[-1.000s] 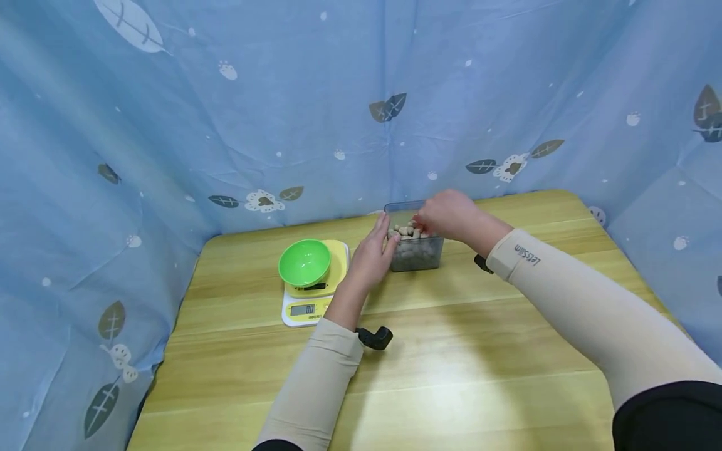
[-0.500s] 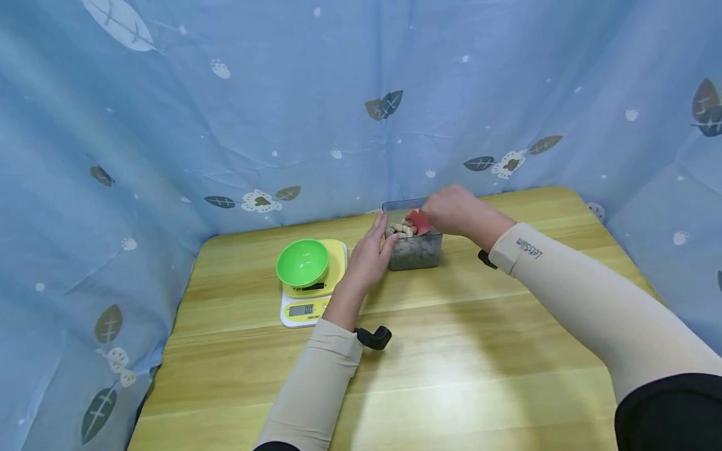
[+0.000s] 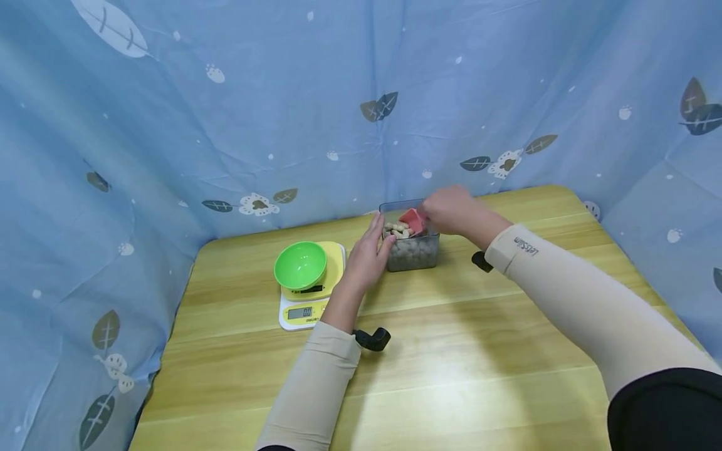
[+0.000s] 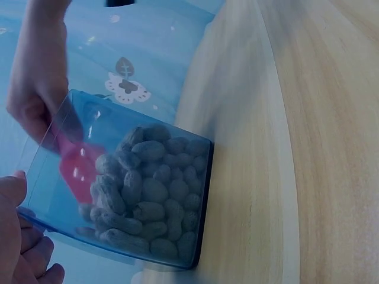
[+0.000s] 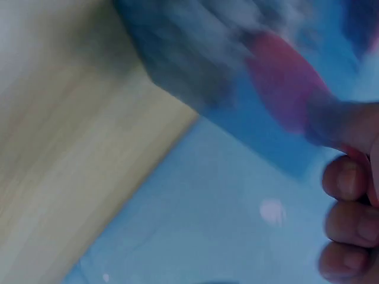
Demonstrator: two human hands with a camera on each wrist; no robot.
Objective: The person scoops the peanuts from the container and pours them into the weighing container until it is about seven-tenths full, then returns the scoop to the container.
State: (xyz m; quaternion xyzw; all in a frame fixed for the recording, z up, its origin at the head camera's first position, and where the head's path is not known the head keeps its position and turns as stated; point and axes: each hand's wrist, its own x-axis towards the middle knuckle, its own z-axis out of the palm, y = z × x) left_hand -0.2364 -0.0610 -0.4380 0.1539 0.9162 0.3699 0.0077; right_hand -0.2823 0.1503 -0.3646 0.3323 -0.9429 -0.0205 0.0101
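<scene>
Head view: one camera, worn high, facing forward and down; widest and farthest of the three, taking in the worktop [image 3: 462, 376], the patterned curtain [image 3: 271, 75] behind it and, alone, the digital scale [image 3: 301, 313] and green bowl [image 3: 301, 265]. Left wrist view: near, facing the clear container [image 4: 98, 118] from the side, frame turned so the worktop fills the right; left hand [image 4: 21, 248] at lower left, right hand [image 4: 41, 106] at upper left. Right wrist view: very close, blurred, steeply tilted; container cropped by the top edge. Shared by all three: container, red scoop [image 4: 80, 168], right hand, worktop, curtain.
</scene>
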